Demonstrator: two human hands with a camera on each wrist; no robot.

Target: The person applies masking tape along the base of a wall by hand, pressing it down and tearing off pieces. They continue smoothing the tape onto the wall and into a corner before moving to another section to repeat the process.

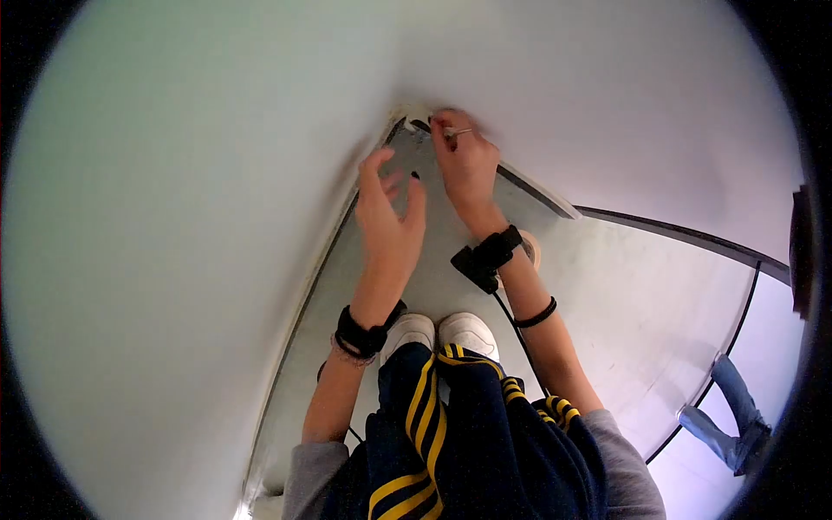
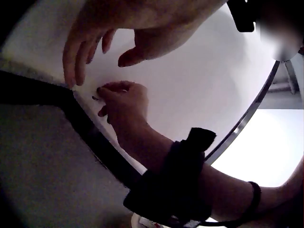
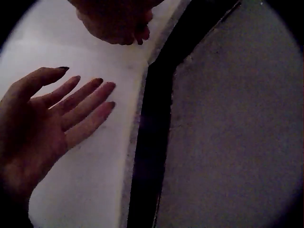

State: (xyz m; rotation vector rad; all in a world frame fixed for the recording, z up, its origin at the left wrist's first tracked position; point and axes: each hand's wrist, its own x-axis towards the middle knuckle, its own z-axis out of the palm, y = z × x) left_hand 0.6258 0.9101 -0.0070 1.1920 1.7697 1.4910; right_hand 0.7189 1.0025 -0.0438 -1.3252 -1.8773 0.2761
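At the far corner of the floor, my right hand (image 1: 468, 165) has curled fingers pinching a small, thin, light-coloured thing (image 1: 459, 132); its kind I cannot tell. The same right hand (image 2: 128, 104) shows in the left wrist view, close to the wall just above the dark strip (image 2: 90, 133). Beside it, my left hand (image 1: 386, 221) hovers with fingers spread and nothing in them. The right wrist view shows that left hand (image 3: 45, 123) palm visible, fingers apart. White scraps (image 1: 409, 124) lie at the corner, next to the right fingertips.
Pale walls (image 1: 217, 217) meet at the corner, with a dark strip (image 1: 537, 191) along their foot. A roll of tape (image 1: 532, 250) lies on the floor, partly behind the right wrist. White shoes (image 1: 468, 334) stand below the hands. Another person's legs (image 1: 732, 407) appear at the right.
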